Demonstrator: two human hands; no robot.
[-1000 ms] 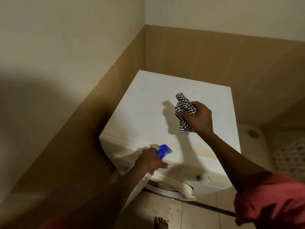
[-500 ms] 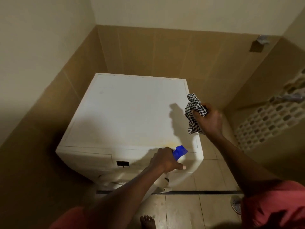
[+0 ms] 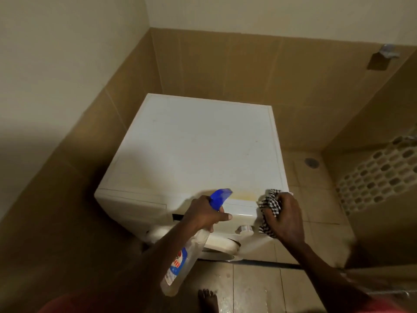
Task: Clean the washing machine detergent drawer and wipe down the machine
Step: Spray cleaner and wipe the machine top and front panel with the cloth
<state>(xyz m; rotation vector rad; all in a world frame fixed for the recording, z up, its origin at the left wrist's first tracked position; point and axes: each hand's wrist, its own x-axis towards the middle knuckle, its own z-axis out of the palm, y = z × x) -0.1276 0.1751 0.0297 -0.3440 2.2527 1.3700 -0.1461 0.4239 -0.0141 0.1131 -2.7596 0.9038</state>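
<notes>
A white front-loading washing machine (image 3: pixel 194 150) stands in a tiled corner, seen from above. A yellowish stain marks its top near the front right edge. My left hand (image 3: pixel 203 214) grips a clear spray bottle (image 3: pixel 180 263) with a blue trigger head, held at the machine's front edge with the nozzle pointing over the top. My right hand (image 3: pixel 285 219) holds a bunched black-and-white checked cloth (image 3: pixel 269 203) against the front right corner of the control panel, beside a round knob (image 3: pixel 245 229). The detergent drawer front (image 3: pixel 135 205) sits shut at the left of the panel.
Brown tiled walls close in behind and left of the machine. A floor drain (image 3: pixel 311 162) lies to the right, near a patterned low wall (image 3: pixel 379 175). The floor tiles in front look wet, and a bare foot (image 3: pixel 207 299) stands there.
My right hand has brought the cloth down from the top's right edge to the front right corner of the panel. The left hand with the spray bottle stays at the front edge.
</notes>
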